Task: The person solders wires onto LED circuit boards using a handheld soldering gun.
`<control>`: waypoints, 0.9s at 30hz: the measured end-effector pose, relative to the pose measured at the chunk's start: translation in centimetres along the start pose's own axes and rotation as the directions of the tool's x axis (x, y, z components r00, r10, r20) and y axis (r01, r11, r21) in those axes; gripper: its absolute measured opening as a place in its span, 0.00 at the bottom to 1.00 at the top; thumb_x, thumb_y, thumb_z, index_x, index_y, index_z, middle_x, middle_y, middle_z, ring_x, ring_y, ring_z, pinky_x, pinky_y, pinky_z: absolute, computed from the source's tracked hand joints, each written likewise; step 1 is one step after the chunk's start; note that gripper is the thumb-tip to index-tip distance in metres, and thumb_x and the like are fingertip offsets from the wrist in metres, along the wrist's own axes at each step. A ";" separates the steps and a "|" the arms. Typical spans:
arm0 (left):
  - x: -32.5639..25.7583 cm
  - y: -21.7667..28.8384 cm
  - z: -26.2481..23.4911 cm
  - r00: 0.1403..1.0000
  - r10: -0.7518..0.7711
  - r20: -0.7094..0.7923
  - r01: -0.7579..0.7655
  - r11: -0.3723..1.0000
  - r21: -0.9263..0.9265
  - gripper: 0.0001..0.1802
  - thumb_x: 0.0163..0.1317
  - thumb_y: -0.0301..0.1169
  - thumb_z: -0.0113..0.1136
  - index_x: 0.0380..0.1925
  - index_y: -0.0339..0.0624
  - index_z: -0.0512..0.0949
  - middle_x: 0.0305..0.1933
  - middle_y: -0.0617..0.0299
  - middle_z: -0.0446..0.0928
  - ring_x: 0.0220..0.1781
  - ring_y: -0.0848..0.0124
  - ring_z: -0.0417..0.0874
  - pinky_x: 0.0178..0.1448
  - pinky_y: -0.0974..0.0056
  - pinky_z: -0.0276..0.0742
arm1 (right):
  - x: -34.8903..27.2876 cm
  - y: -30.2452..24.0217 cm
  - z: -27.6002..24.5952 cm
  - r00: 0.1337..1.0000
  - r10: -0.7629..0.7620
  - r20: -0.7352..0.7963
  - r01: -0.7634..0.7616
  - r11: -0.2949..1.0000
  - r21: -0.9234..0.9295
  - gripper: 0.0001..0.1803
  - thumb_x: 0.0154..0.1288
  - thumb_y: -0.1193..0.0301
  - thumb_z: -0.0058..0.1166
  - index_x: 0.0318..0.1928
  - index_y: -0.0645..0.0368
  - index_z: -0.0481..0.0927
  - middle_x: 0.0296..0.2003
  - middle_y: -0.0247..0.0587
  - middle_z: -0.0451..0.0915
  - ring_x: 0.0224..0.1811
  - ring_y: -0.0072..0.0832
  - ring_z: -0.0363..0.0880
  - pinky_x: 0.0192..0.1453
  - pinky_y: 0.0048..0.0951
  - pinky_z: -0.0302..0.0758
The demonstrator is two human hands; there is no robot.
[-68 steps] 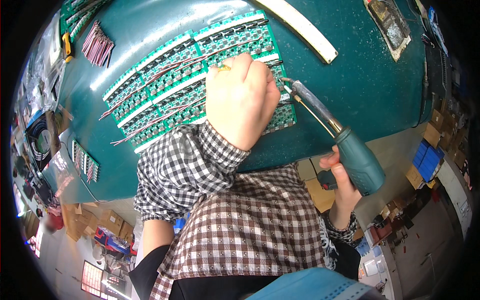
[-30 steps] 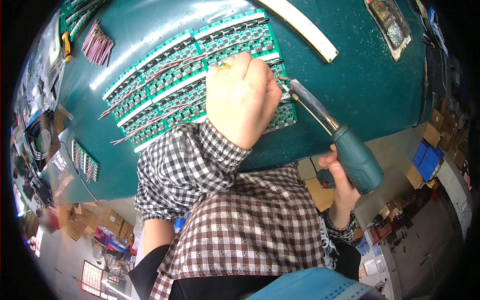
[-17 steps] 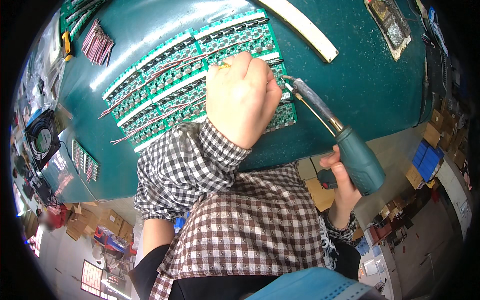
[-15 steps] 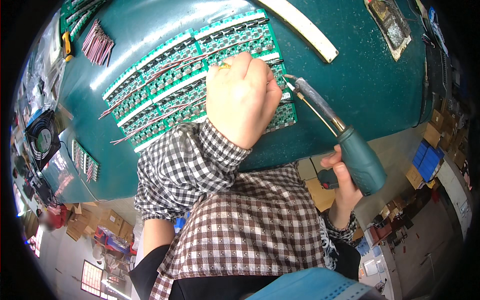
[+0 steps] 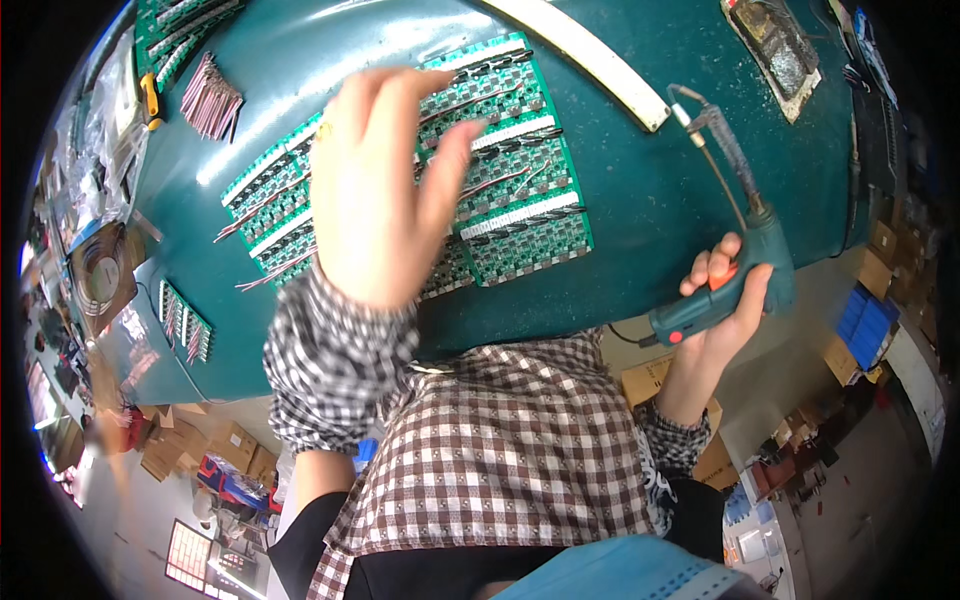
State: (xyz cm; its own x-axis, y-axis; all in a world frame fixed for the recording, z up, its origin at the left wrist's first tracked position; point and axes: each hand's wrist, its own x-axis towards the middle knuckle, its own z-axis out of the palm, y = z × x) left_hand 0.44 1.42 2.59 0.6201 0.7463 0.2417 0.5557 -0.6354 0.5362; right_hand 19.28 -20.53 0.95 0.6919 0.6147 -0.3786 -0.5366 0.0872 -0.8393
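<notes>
**Left hand up off the boards, iron held off to the side**

Your left hand [image 5: 385, 185] is lifted above the green circuit-board panel [image 5: 500, 190] that lies flat on the dark teal counter [image 5: 640, 200]. Its fingers [image 5: 445, 165] are spread loose and hold nothing; it's a bit motion-blurred, and I can't tell whether any fingertip touches the boards. The panel sits under and just right of that hand, rows of small boards with thin reddish wire leads sticking out on the left side.

Your right hand [image 5: 725, 300] is wrapped tight around the teal pistol-grip soldering iron [image 5: 735, 260], thumb near its orange button. The iron's metal tip points up toward the long white strip [image 5: 580, 45] at the counter's far side, well clear of the panel's right edge.

Further out: a bundle of reddish wire leads [image 5: 208, 98] top left, and a grimy tray [image 5: 775, 45] top right. A second small green board strip [image 5: 183, 320] lies near the counter's left edge.
</notes>
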 end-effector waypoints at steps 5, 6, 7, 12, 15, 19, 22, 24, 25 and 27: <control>1.8 -4.0 2.3 0.998 0.052 0.040 -0.054 0.998 0.035 0.24 0.43 0.42 0.71 0.37 0.41 0.76 0.36 0.56 0.75 0.38 0.58 0.78 0.41 0.58 0.75 | 2.5 0.8 -1.1 0.995 -0.036 0.095 0.014 0.976 0.218 0.25 0.68 0.50 0.41 0.43 0.62 0.69 0.28 0.33 0.71 0.30 0.24 0.73 0.29 0.26 0.76; 2.1 -4.1 2.3 0.997 0.047 0.065 -0.048 0.999 0.012 0.25 0.40 0.43 0.72 0.37 0.42 0.76 0.37 0.56 0.75 0.38 0.59 0.79 0.42 0.59 0.75 | 2.8 0.9 -1.3 0.995 -0.043 0.093 0.018 0.967 0.254 0.25 0.67 0.49 0.41 0.43 0.62 0.69 0.28 0.32 0.72 0.30 0.24 0.72 0.28 0.26 0.76; 2.3 -4.2 2.4 0.997 0.055 0.062 -0.056 0.998 0.019 0.25 0.40 0.43 0.72 0.37 0.42 0.76 0.37 0.56 0.75 0.38 0.59 0.79 0.42 0.59 0.75 | 2.9 0.9 -1.4 0.994 -0.049 0.095 0.022 0.965 0.263 0.25 0.67 0.49 0.41 0.43 0.62 0.69 0.28 0.32 0.72 0.30 0.24 0.72 0.28 0.26 0.76; 3.3 -3.8 2.8 0.978 -0.022 0.205 0.039 0.996 -0.079 0.27 0.36 0.44 0.74 0.34 0.41 0.77 0.34 0.58 0.72 0.37 0.63 0.76 0.43 0.61 0.74 | 3.4 1.1 -2.5 0.976 -0.063 0.208 -0.020 0.927 0.374 0.24 0.67 0.50 0.43 0.44 0.61 0.67 0.31 0.35 0.70 0.34 0.25 0.69 0.35 0.26 0.76; 3.6 -3.6 3.0 0.986 0.071 0.153 -0.050 0.989 -0.138 0.24 0.38 0.37 0.75 0.35 0.38 0.77 0.35 0.60 0.71 0.37 0.67 0.74 0.44 0.65 0.73 | 3.9 1.4 -2.6 0.969 -0.087 0.230 -0.027 0.893 0.449 0.24 0.67 0.51 0.45 0.45 0.62 0.66 0.31 0.35 0.70 0.35 0.25 0.69 0.35 0.26 0.75; 4.2 -2.9 1.8 0.980 0.084 0.179 0.000 0.905 -0.426 0.23 0.42 0.32 0.73 0.36 0.37 0.72 0.36 0.59 0.76 0.38 0.71 0.78 0.42 0.68 0.75 | 4.7 1.6 -3.0 0.957 -0.116 0.265 -0.042 0.850 0.525 0.24 0.65 0.52 0.47 0.45 0.61 0.66 0.32 0.34 0.70 0.36 0.24 0.68 0.36 0.24 0.75; 3.6 -0.3 -1.7 0.883 -0.109 0.457 0.444 0.512 -0.736 0.20 0.50 0.22 0.66 0.42 0.36 0.68 0.35 0.57 0.80 0.37 0.75 0.81 0.43 0.72 0.77 | 4.8 1.6 -3.3 0.960 -0.125 0.251 -0.031 0.844 0.535 0.24 0.65 0.51 0.48 0.45 0.61 0.66 0.31 0.34 0.70 0.35 0.24 0.68 0.35 0.24 0.75; 2.8 0.8 -3.3 0.913 -0.162 0.373 0.407 0.336 -0.850 0.21 0.51 0.22 0.66 0.44 0.33 0.68 0.37 0.56 0.80 0.39 0.75 0.81 0.44 0.72 0.77 | 4.7 1.7 -3.2 0.952 -0.146 0.267 -0.018 0.849 0.528 0.24 0.65 0.51 0.48 0.45 0.61 0.67 0.31 0.33 0.70 0.35 0.23 0.68 0.36 0.23 0.74; 2.4 1.1 -3.8 0.939 -0.175 0.297 0.336 0.272 -0.902 0.22 0.51 0.22 0.65 0.46 0.33 0.68 0.39 0.55 0.80 0.39 0.75 0.80 0.45 0.72 0.76 | 4.5 1.6 -2.9 0.973 -0.131 0.192 0.022 0.874 0.485 0.24 0.64 0.49 0.48 0.44 0.58 0.68 0.30 0.31 0.70 0.33 0.22 0.68 0.33 0.22 0.72; 2.0 1.4 -4.6 0.933 -0.191 0.303 0.334 0.155 -0.930 0.22 0.52 0.22 0.64 0.46 0.33 0.68 0.39 0.56 0.80 0.40 0.75 0.80 0.46 0.72 0.76 | 4.2 1.7 -2.5 0.989 -0.133 0.058 0.098 0.908 0.407 0.24 0.63 0.47 0.48 0.42 0.56 0.69 0.28 0.28 0.70 0.32 0.19 0.68 0.31 0.20 0.70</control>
State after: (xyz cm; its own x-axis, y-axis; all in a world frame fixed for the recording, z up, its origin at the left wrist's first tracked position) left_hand -0.09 2.90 7.56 0.6404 0.7582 -0.1223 -0.2216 0.3349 0.9158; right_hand 22.51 -19.78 -3.04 0.7280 0.6421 -0.2401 -0.6157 0.4585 -0.6408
